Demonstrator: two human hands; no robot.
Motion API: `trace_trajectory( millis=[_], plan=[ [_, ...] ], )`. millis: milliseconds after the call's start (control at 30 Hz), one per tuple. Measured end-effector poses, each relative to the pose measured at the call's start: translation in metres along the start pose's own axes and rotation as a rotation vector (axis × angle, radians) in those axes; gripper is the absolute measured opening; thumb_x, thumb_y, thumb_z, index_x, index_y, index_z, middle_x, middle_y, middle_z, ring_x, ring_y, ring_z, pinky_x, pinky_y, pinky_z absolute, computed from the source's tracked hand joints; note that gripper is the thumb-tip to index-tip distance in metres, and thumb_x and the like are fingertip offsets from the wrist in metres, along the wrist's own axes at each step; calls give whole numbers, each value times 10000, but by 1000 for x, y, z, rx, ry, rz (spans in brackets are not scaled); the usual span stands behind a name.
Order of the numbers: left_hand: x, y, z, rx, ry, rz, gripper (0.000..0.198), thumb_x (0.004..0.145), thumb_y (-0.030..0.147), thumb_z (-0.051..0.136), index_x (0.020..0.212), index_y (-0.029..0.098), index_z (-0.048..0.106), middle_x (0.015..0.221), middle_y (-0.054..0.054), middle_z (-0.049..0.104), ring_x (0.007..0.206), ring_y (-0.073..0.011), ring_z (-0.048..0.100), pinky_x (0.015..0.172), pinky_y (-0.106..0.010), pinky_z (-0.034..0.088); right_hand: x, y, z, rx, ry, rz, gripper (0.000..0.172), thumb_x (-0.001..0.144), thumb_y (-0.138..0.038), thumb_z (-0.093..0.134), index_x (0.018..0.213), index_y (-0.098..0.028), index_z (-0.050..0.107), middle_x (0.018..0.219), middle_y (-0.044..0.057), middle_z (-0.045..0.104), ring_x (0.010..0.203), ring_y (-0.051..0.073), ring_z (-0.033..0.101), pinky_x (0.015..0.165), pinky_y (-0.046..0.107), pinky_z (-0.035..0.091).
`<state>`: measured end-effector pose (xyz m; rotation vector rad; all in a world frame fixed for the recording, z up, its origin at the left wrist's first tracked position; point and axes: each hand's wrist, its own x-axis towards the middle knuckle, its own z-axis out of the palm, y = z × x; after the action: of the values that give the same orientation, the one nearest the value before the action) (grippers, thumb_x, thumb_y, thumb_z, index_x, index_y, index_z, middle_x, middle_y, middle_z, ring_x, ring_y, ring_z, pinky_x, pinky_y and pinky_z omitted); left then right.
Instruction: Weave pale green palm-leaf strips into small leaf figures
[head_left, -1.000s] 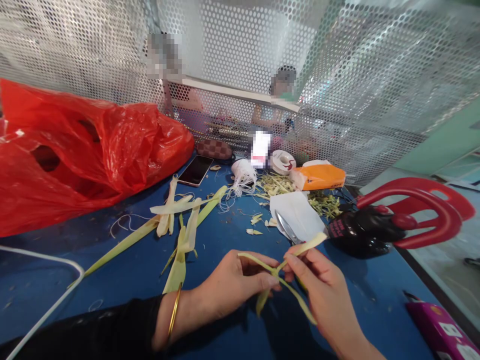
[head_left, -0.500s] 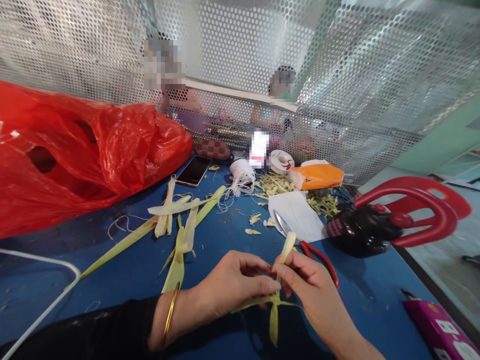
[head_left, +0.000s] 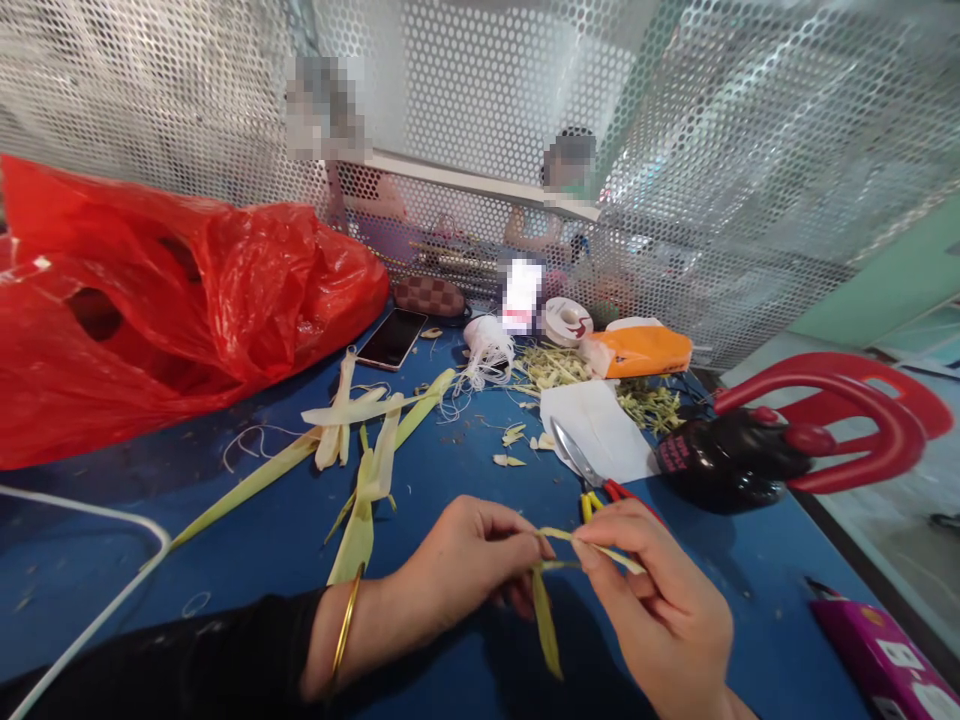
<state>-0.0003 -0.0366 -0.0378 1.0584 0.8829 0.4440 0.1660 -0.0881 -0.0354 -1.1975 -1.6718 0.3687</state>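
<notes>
My left hand (head_left: 469, 565) and my right hand (head_left: 660, 605) pinch the same pale yellow-green palm leaf strip (head_left: 545, 610) between them, low over the blue table (head_left: 247, 560). One end of the strip hangs down between the hands; a thin part runs across the fingertips. Red-handled scissors (head_left: 592, 472) lie just beyond my right hand, blades on a white paper (head_left: 600, 425). More leaf strips (head_left: 360, 440) lie scattered left of centre.
A big red plastic bag (head_left: 150, 310) fills the left side. A phone (head_left: 390, 340), white thread bundle (head_left: 486, 350), tape roll (head_left: 568, 322), orange packet (head_left: 641, 352), leaf scraps and a black-and-red object (head_left: 757, 445) sit further back. A perforated metal screen stands behind, people beyond it.
Both hands have twisted the strip: its upper end, raised before, now folds down across the fingertips, and my right hand has shifted slightly down and right.
</notes>
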Motion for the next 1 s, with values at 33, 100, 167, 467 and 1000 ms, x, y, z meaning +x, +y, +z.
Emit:
trace_trajectory(
  millis=[33,100,167,467,1000],
  plan=[
    [1,0,-1,-22,46,13,243,728,365,610,724,133,686,554,-24,652,481,-116,598,458,-187,364,-1,0,-1,-58,22,-61,200,814,-69,595,910,-242,628,776,11,635,687,168,621,643,289,503],
    [3,0,-2,-72,104,44,249,728,371,606,704,133,674,559,-28,654,493,-118,601,468,-192,374,0,-1,-2,-150,7,-174,242,795,-41,594,932,-238,630,788,21,662,721,184,636,674,313,510],
    [4,0,-3,-112,127,61,247,726,375,619,674,137,661,564,-23,648,512,-120,604,492,-200,399,2,-2,0,-215,-47,-262,252,792,-35,580,938,-233,634,790,25,691,730,188,649,703,332,514],
    [2,0,-2,-241,103,53,321,711,444,687,836,149,705,621,-11,655,565,-123,619,525,-205,428,6,-5,7,-364,-99,-409,207,777,-31,567,866,-191,663,772,17,709,696,157,655,814,354,449],
    [3,-2,-3,-377,49,20,297,663,339,735,863,125,684,665,-12,630,567,-101,565,601,-226,454,5,-4,13,-402,-81,-391,233,838,-88,549,920,-236,709,808,10,714,751,167,648,844,352,419]
  ],
)
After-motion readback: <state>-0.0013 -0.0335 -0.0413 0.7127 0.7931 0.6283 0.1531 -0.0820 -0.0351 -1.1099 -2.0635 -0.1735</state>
